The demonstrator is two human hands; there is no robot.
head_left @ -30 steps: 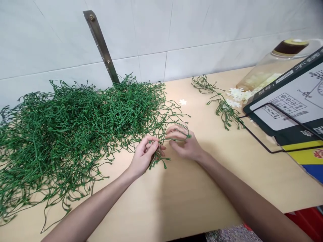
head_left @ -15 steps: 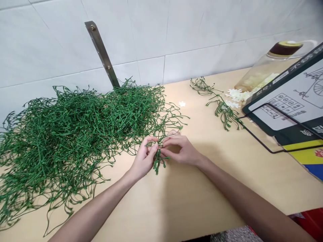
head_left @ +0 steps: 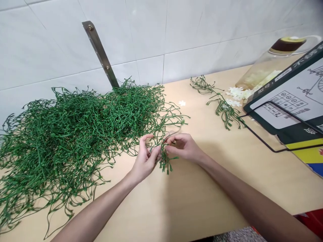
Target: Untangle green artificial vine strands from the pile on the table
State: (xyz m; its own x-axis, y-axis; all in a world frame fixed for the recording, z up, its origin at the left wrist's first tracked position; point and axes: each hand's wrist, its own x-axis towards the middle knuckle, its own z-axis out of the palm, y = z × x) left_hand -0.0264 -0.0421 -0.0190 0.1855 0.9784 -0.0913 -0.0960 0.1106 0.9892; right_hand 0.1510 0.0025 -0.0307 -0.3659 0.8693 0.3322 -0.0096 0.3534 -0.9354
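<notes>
Between my two hands is a small green artificial stem (head_left: pixel 165 161) with several thin branching tips hanging down. My left hand (head_left: pixel 145 157) pinches it between thumb and fingers, its index finger curled above. From the other side, my right hand (head_left: pixel 183 145) has thumb and fingertips closed at the stem's upper part; the exact contact is partly hidden. Just left and behind lies a large tangled heap of green artificial stems (head_left: pixel 83 131), its loose ends reaching close to my fingers.
A separate green sprig (head_left: pixel 223 109) lies to the right. White plastic flowers (head_left: pixel 237 94) sit near a clear bottle (head_left: pixel 267 67). A printed box (head_left: pixel 290 101) with a black wire frame (head_left: pixel 267 146) stands at right. A metal bracket (head_left: pixel 101 55) leans at the tiled wall.
Both hands and the stem have shifted slightly to the right. My left thumb has moved lower and right, and more of the stem shows between the hands.
</notes>
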